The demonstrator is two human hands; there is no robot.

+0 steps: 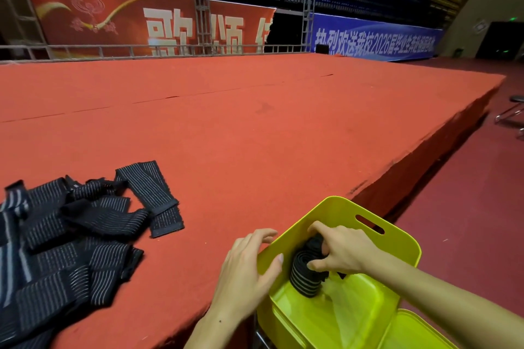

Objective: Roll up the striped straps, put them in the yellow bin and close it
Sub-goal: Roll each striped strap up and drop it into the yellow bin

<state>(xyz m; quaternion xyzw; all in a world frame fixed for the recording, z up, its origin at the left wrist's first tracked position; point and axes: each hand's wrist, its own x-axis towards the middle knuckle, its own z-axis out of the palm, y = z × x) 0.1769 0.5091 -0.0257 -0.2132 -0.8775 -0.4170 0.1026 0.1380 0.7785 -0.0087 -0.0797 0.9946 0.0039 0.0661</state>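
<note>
Head view, looking down and forward: the right hand (pixel 344 249) reaches into the yellow bin (pixel 334 210) at the near right and grips one rolled strap (pixel 307 275). Its fingers and thumb curl round the top of the roll, which stands on its edge against the bin's left inner wall, directly under the hand. Roll is black with pale stripes; the coil's end faces left and far.

Left hand (pixel 246 269) rests on the bin's left wall. The thumb lies over the rim on the inside, the fingers lie nearly straight along the outside and the far corner. It pinches nothing else.

Bin sits at the near edge of the red-carpeted stage (pixel 255 127), which serves as the counter here; part of the bin overhangs that edge. One slot handle shows in the bin's far wall. One yellow lid (pixel 416 331) lies at the near right, beside the bin, off it.

Loose striped straps (pixel 71 235) lie in one tangled heap on the stage at the near left, well apart from both hands. An exact count cannot be made, as they overlap; several are present. Count inside the bin: one roll visible.
</note>
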